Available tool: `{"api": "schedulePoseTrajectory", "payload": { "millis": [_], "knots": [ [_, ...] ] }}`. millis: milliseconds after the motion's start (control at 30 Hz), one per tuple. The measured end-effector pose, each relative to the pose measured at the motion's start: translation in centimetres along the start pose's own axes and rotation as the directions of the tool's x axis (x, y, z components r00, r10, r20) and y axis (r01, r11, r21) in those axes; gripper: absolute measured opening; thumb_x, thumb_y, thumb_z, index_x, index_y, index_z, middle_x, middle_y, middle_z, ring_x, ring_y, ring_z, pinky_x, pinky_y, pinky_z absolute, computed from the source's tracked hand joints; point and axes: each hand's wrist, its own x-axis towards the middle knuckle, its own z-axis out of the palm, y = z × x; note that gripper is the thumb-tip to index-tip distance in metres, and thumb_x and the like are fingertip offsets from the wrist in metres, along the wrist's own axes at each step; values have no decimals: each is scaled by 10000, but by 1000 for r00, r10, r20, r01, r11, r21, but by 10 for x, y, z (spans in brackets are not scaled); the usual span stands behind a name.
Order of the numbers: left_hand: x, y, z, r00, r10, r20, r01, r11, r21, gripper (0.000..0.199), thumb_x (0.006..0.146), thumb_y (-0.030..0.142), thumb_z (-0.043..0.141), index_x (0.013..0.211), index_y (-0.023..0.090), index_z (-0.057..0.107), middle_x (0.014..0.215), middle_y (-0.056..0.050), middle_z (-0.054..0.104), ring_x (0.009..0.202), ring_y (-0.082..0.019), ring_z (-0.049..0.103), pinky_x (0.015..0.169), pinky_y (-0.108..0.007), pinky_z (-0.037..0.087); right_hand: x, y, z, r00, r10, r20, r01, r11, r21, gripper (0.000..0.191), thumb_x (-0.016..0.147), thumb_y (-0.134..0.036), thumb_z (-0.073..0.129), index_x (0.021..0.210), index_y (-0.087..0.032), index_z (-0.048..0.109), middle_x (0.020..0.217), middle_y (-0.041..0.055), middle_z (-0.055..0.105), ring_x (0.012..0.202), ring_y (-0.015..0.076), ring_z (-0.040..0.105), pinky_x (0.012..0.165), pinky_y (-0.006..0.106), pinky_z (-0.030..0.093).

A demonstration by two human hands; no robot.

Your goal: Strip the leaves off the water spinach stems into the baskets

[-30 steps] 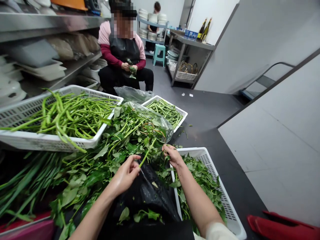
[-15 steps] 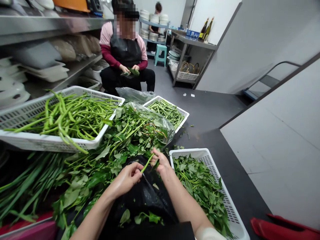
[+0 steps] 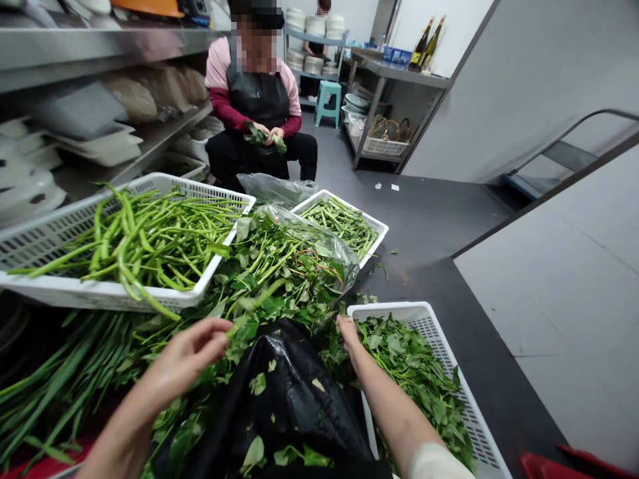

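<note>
My left hand point(image 3: 200, 347) pinches a long green vegetable stem point(image 3: 255, 303), blurred by motion, which points up over the heap of leafy greens point(image 3: 259, 266). My right hand point(image 3: 348, 331) is beside the near corner of a white basket of picked leaves point(image 3: 409, 372); its fingers are closed around some leafy greens point(image 3: 335, 349), partly hidden. Between my arms a black apron point(image 3: 294, 392) covers my lap, with loose leaf bits on it. To the left, a white basket point(image 3: 100, 293) holds long green stems point(image 3: 144, 239).
A co-worker point(image 3: 259, 100) sits across, handling greens. Beyond the heap stands a white basket of cut stems point(image 3: 339, 223), beside a clear plastic bag point(image 3: 319, 239). Long green leaves point(image 3: 64, 379) lie at lower left. Shelves point(image 3: 150, 46) line the left; a wall panel point(image 3: 564, 266) stands right.
My hands have moved apart: the left went left with the stem, the right moved right towards the leaf basket. The co-worker's greens have shifted slightly.
</note>
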Motion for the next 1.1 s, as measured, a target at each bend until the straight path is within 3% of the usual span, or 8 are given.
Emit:
{"api": "schedulePoseTrajectory", "payload": {
  "millis": [67, 200, 233, 367, 500, 633, 900, 1100],
  "knots": [
    [10, 3, -33, 955, 8, -297, 22, 995, 95, 438, 622, 567, 553, 906, 238, 612, 737, 9, 643, 756, -232, 590, 679, -337, 486, -8, 23, -1, 997, 79, -9, -79, 984, -157, 295, 888, -322, 532, 1127, -150, 548, 1107, 71, 579, 938, 182, 590, 791, 375, 510],
    [43, 22, -61, 653, 368, -662, 1, 873, 487, 411, 713, 521, 448, 946, 229, 620, 1074, -17, 608, 1143, -323, 484, 977, -473, 367, -18, 50, 5, 988, 150, -31, -150, 915, -373, 90, 785, -202, 646, 744, -128, 613, 853, 65, 633, 883, 206, 607, 775, 351, 469],
    [55, 28, -55, 658, 422, -624, -24, 839, 543, 413, 738, 507, 425, 940, 213, 633, 1108, -30, 601, 1159, -322, 476, 991, -470, 354, -16, 50, 7, 990, 135, -40, -140, 907, -398, 144, 744, -160, 665, 630, -134, 582, 790, 70, 631, 887, 223, 606, 770, 343, 453],
    [117, 45, 27, 971, 225, -86, -147, 836, 529, 346, 805, 343, 414, 966, 185, 676, 1081, -54, 676, 1032, -234, 592, 920, -319, 416, 2, 22, 20, 999, -2, -48, -17, 919, -394, 144, 686, -132, 642, 582, -164, 547, 769, 30, 630, 878, 190, 589, 713, 259, 419],
    [174, 32, 125, 983, 32, 178, -125, 832, 541, 302, 675, 238, 603, 945, 138, 693, 1012, -120, 709, 974, -247, 634, 798, -257, 453, 7, -5, 35, 997, -71, 31, 77, 950, -304, 67, 725, -225, 596, 688, -168, 591, 617, -32, 582, 593, 107, 541, 550, 202, 405],
    [192, 11, 149, 981, -7, 194, -100, 838, 537, 237, 720, 272, 566, 871, 153, 704, 876, -103, 730, 854, -229, 661, 699, -246, 452, -16, -6, 36, 991, -87, 99, 103, 980, -172, 325, 795, -411, 518, 622, -144, 587, 539, -17, 552, 461, 81, 468, 466, 199, 383],
    [95, 0, 70, 995, 88, 52, -102, 897, 431, 333, 806, 410, 399, 798, 201, 659, 792, -29, 711, 757, -203, 636, 680, -256, 435, -54, -57, 41, 969, -197, 149, 160, 961, 225, 327, 672, -462, 664, 664, -138, 624, 715, 29, 631, 561, 83, 509, 464, 179, 349],
    [-8, -21, 97, 947, 263, -183, -200, 932, 303, 286, 786, 419, 461, 808, 216, 661, 811, -45, 705, 706, -197, 639, 676, -263, 464, -75, -91, 85, 913, -32, 408, -200, 836, 512, 376, 599, -441, 748, 765, -142, 592, 654, 0, 628, 523, 71, 534, 459, 166, 343]
  ]
}}
